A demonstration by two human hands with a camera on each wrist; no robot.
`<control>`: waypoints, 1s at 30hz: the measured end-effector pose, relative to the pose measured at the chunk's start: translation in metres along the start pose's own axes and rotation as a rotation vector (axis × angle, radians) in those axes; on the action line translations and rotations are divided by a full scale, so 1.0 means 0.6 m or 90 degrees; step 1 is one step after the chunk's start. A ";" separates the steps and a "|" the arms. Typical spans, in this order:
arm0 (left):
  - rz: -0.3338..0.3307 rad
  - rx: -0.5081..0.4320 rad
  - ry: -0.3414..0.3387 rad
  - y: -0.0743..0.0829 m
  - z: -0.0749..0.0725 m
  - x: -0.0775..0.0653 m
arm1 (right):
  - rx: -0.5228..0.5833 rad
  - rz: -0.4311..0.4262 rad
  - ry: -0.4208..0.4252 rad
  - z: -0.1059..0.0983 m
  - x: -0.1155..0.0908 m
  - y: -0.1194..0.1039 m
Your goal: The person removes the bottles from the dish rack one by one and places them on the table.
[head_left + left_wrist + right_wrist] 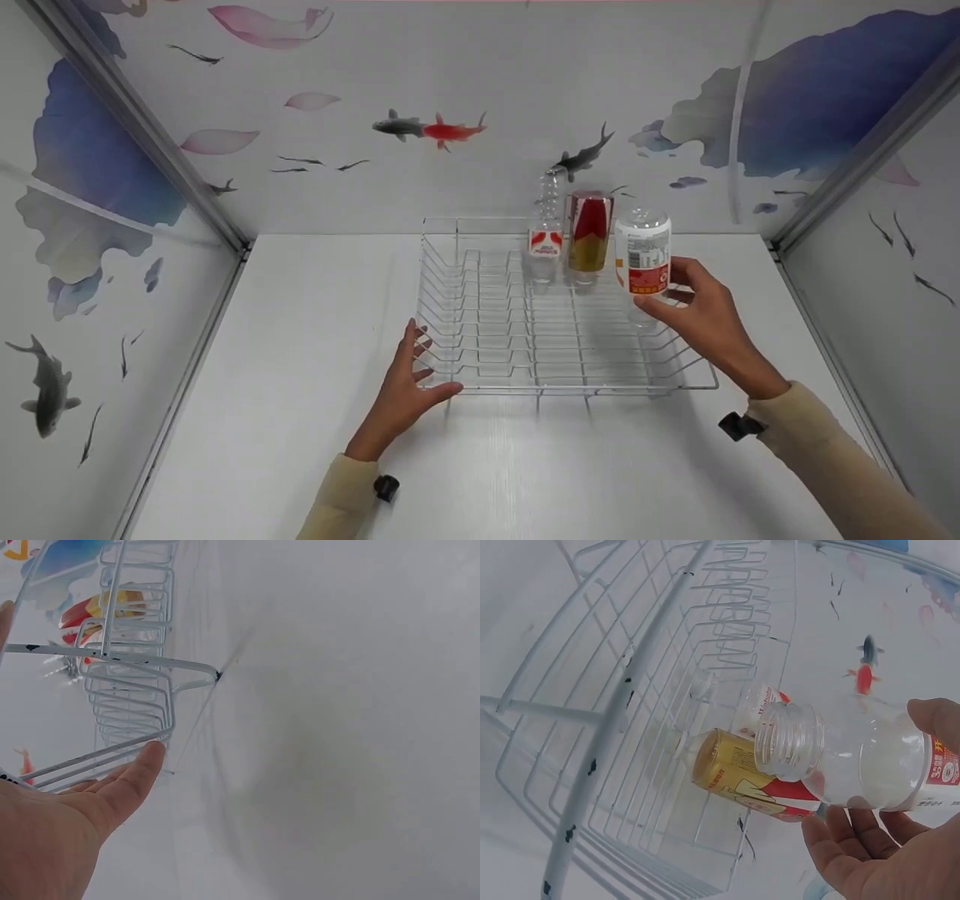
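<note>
My right hand [701,315] holds a clear plastic bottle [643,251] with a white, red and yellow label, thumb in front and fingers behind. The bottle is upside down over the right part of a white wire dish rack [555,388]; its uncapped threaded neck shows in the right wrist view. Beside it in the rack stand an upside-down bottle with a red-and-gold wrapper [591,232] and a clear bottle with a small red-and-white label [545,244]. My left hand [401,382] touches the rack's front left corner, fingers extended along its side, thumb over the front rail.
The rack stands on a white tabletop [300,322] on short wire legs. White panels [360,180] painted with fish and petals enclose the back and both sides. Metal strips [217,202] run along the corners.
</note>
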State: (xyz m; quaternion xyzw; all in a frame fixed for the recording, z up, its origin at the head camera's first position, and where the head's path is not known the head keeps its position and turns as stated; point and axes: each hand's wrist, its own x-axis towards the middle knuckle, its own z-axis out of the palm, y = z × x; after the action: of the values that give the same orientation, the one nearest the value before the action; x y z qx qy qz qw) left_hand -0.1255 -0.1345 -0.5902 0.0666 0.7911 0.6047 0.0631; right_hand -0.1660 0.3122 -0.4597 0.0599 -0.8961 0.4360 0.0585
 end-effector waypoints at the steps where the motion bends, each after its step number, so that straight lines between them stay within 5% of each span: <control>1: -0.002 0.002 -0.001 0.000 -0.001 0.000 | 0.002 -0.003 -0.001 0.000 -0.001 -0.001; 30: -0.010 0.031 -0.026 0.010 -0.012 0.000 | 0.037 -0.065 -0.024 0.007 -0.022 -0.019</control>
State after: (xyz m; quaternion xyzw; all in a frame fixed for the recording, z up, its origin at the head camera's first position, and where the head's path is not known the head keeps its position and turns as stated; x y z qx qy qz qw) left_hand -0.1266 -0.1398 -0.5822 0.0744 0.8047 0.5832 0.0822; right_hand -0.1513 0.3027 -0.4556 0.1155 -0.8798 0.4570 0.0620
